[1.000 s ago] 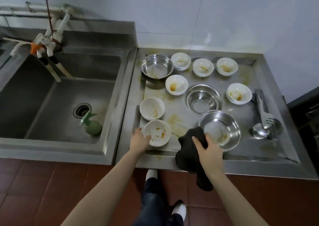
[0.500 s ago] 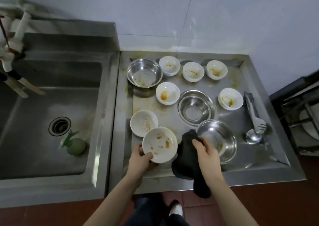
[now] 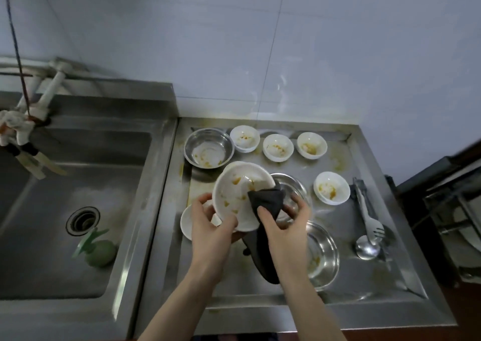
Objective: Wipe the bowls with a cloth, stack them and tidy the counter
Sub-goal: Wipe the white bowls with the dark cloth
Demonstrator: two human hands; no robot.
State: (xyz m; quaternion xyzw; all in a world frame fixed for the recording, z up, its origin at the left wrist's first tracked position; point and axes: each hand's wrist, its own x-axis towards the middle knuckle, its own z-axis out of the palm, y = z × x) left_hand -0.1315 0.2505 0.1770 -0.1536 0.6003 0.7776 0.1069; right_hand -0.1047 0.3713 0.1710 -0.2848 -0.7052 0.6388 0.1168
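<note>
My left hand [image 3: 212,224] grips a white bowl [image 3: 234,189] with orange stains, lifted and tilted above the counter. My right hand [image 3: 283,221] holds a dark cloth [image 3: 265,202] pressed against the bowl's inner right side; the cloth's tail hangs down below my wrist. Several other stained white bowls stand on the steel counter [image 3: 364,275]: three in the back row [image 3: 244,138], [image 3: 278,147], [image 3: 311,145], one at the right [image 3: 331,187], one partly hidden under my left hand [image 3: 188,223]. Steel bowls sit at the back left [image 3: 209,148], the middle [image 3: 294,187] and near front [image 3: 322,254].
Metal tongs [image 3: 367,210] and a ladle [image 3: 367,248] lie at the counter's right side. A deep sink [image 3: 52,210] is on the left with a green spray bottle [image 3: 97,250] inside and taps [image 3: 28,121] above. Sauce smears mark the counter. A dark unit stands at far right.
My left hand lifted the front white bowl off the counter and tilted it up. My right hand brought the dark cloth from the counter edge into the bowl.
</note>
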